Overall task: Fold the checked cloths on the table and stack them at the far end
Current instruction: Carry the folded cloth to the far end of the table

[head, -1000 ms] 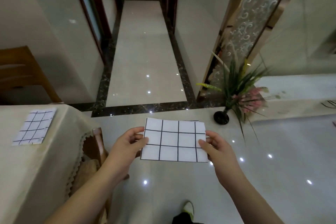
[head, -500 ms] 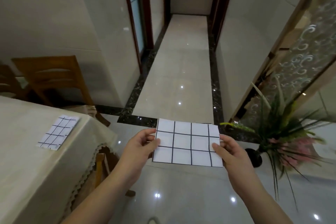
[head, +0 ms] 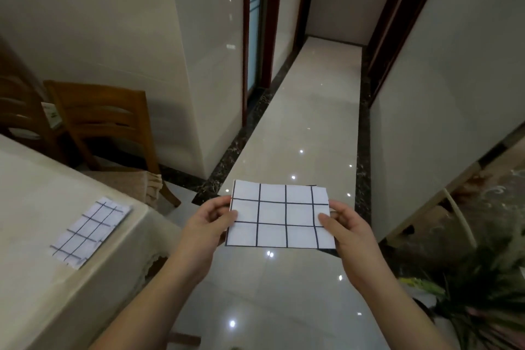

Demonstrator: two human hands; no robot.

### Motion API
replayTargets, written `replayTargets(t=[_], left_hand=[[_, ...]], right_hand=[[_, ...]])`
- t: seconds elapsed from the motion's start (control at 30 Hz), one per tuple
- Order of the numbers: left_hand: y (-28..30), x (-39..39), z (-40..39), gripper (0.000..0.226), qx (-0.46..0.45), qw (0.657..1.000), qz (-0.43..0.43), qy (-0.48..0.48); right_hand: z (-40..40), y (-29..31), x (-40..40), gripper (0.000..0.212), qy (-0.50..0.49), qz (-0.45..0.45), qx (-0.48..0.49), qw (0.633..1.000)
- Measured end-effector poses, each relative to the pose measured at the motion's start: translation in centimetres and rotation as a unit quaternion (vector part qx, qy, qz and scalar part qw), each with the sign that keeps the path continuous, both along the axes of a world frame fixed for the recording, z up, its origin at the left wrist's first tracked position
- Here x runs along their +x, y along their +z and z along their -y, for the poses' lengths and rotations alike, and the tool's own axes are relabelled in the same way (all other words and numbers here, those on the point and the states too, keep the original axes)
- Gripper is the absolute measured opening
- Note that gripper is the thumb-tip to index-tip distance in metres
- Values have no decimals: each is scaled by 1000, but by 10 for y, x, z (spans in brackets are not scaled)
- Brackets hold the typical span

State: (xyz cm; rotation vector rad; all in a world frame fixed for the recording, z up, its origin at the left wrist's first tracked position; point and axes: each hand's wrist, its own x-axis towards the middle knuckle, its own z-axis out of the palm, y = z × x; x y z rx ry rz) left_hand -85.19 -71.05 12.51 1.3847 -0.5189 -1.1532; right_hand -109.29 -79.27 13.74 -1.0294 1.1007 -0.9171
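A folded white cloth with a dark check [head: 279, 216] hangs flat in the air over the tiled floor, off the table's right side. My left hand [head: 208, 221] pinches its left edge, thumb on top. My right hand [head: 345, 224] pinches its right edge the same way. A second folded checked cloth [head: 91, 231] lies on the cream-covered table [head: 42, 278] near its far right corner, well left of both hands.
Wooden chairs [head: 105, 122] stand behind the table by the wall. A potted plant [head: 483, 287] fills the lower right. A glossy tiled corridor [head: 306, 128] runs ahead between white walls and dark door frames.
The view has swung left and upward: the table and its cloth have come further into view, and the plant has slid to the lower right. Both hands keep their hold on the cloth.
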Motion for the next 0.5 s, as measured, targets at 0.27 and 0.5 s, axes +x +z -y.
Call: replayTargets(t=[0.27, 0.5], left_hand=[[6, 57, 49, 27, -7, 999, 6, 45], [-12, 98, 83, 28, 16, 991, -4, 130]], right_hand=[[73, 6, 68, 27, 46, 3, 10, 999], [143, -14, 129, 27, 118, 7, 41, 992]])
